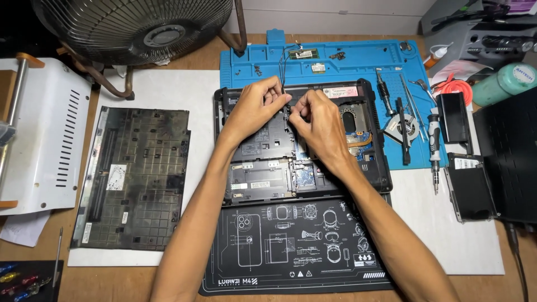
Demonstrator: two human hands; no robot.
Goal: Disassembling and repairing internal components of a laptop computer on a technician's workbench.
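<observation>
I see my left hand (254,109) and right hand (316,120) pinching thin black wires (283,67) over the opened laptop's (375,168) far middle.

Opened laptop (302,140) between removed cover (134,179) and tools (434,145)

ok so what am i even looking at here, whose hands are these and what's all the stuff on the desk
This one picture comes from a camera worn on a person's head, looking down at their own bare hands. The left hand and right hand both pinch at thin black wires over an opened laptop with its insides showing. To the left lies the removed bottom cover. Behind is a blue work mat with small parts; at right, a small cooling fan and a screwdriver. A desk fan stands top left.
</observation>
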